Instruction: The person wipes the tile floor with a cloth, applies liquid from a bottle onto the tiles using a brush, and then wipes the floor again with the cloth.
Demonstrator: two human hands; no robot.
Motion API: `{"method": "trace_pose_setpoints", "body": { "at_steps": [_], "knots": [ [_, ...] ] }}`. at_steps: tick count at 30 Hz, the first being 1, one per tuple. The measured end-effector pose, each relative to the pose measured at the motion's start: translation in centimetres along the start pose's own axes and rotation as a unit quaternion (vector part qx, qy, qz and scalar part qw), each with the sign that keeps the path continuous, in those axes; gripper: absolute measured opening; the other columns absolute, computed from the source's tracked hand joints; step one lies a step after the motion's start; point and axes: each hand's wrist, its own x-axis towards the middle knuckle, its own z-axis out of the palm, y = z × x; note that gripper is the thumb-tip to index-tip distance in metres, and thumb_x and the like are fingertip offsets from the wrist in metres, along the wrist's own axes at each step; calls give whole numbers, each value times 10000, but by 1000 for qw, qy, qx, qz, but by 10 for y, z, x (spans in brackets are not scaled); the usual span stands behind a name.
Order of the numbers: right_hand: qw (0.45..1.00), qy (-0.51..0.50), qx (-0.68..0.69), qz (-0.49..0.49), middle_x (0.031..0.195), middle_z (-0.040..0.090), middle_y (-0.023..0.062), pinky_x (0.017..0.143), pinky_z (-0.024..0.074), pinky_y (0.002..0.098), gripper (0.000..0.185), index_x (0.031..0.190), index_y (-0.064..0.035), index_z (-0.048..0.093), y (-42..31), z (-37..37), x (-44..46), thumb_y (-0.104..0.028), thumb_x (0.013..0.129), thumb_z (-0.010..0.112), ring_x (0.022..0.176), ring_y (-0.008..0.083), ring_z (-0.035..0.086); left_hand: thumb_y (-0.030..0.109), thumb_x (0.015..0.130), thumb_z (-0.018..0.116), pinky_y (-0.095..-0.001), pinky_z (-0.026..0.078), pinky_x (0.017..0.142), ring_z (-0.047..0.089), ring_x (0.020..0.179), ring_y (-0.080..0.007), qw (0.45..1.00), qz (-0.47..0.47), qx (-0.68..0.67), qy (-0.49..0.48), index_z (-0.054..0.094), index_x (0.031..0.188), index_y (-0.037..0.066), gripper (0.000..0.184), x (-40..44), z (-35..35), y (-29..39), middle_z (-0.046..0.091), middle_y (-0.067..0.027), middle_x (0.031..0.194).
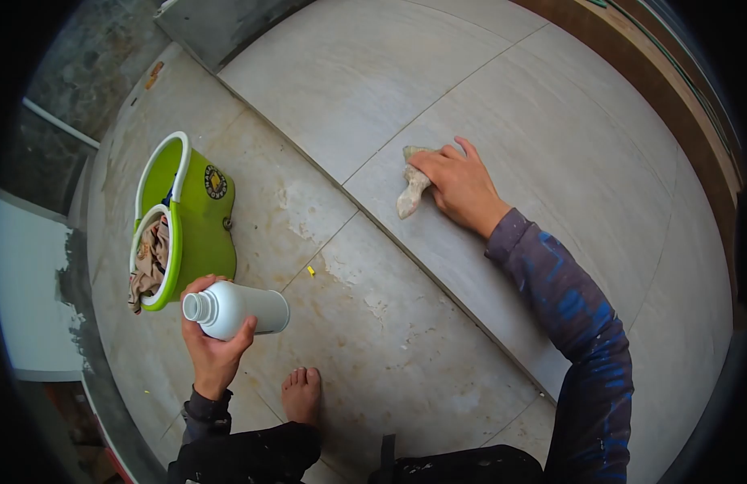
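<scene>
Here on your left stands a lime-green plastic mop bucket with white rims, a crumpled beige cloth bunched in its smaller round basket, and just beside it your left hand is wrapped round the body of a white plastic bottle, tilted, its threaded mouth facing left. Across to the right, your right hand grips a stained whitish rag, which pokes out left of your fingers over the raised grey tiles.
</scene>
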Motion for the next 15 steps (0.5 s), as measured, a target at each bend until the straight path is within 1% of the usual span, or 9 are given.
{"method": "trace_pose_setpoints", "body": {
  "at_steps": [1,3,5,6,8,10,11,14,15],
  "knots": [
    [999,-33,-18,-15,1231,741,32,1214,314,557,389,1280,-150,695,1,12,23,-53,909,628,1162,268,638,92,739,882,-405,510,1046,613,1199,-233,1000,-13,4,-4,509,1401,41,762,1,-2,-5,586,-127,1303],
    [979,-83,-25,185,1218,746,34,1207,309,569,365,1267,-152,701,31,4,80,-57,923,624,1167,281,635,81,726,882,-407,504,1051,613,1201,-246,1000,4,8,-16,516,1388,36,758,-1,-7,-15,586,-133,1293],
    [993,-58,-35,98,1202,750,40,1201,311,565,364,1255,-152,707,16,30,85,-46,920,614,1177,293,632,79,701,889,-411,499,1054,615,1192,-261,1000,-7,-7,-9,532,1367,40,756,3,-11,-21,583,-144,1280],
    [999,-33,9,-24,1203,754,23,1208,317,567,369,1250,-152,709,-11,45,68,-41,911,611,1176,275,636,79,692,891,-417,500,1050,616,1188,-265,1000,-2,-2,-20,540,1355,44,752,4,-12,-25,582,-148,1276],
    [987,-106,27,-115,1255,741,9,1219,325,563,427,1284,-170,696,-59,41,49,-37,883,640,1162,258,643,75,674,893,-426,500,1043,617,1178,-275,1000,1,-5,-29,556,1334,53,741,11,-13,-33,581,-155,1267],
    [993,-102,-5,-59,1280,733,20,1228,311,552,456,1312,-180,688,-45,33,60,-42,880,648,1138,262,649,71,661,895,-430,502,1034,617,1172,-284,999,10,4,-44,568,1318,57,733,18,-15,-37,581,-162,1260],
    [994,-97,-49,29,1306,727,20,1236,296,548,470,1323,-172,677,-27,25,80,-38,874,650,1145,262,648,68,657,895,-430,504,1028,617,1169,-287,998,27,9,-48,573,1313,58,731,23,-13,-41,582,-165,1258],
    [994,-99,-34,-8,1279,741,31,1219,312,547,460,1322,-163,684,-44,36,81,-43,879,649,1128,267,648,91,661,893,-438,505,1029,608,1177,-290,997,40,-11,-64,554,1322,56,744,37,-7,-55,577,-161,1265],
    [993,-101,-23,-56,1236,754,41,1180,344,542,420,1289,-150,704,-58,39,72,-54,883,653,1091,274,650,112,674,884,-446,498,1046,599,1191,-289,995,46,-9,-83,528,1338,55,756,42,-5,-61,563,-158,1273]
  ]
}}
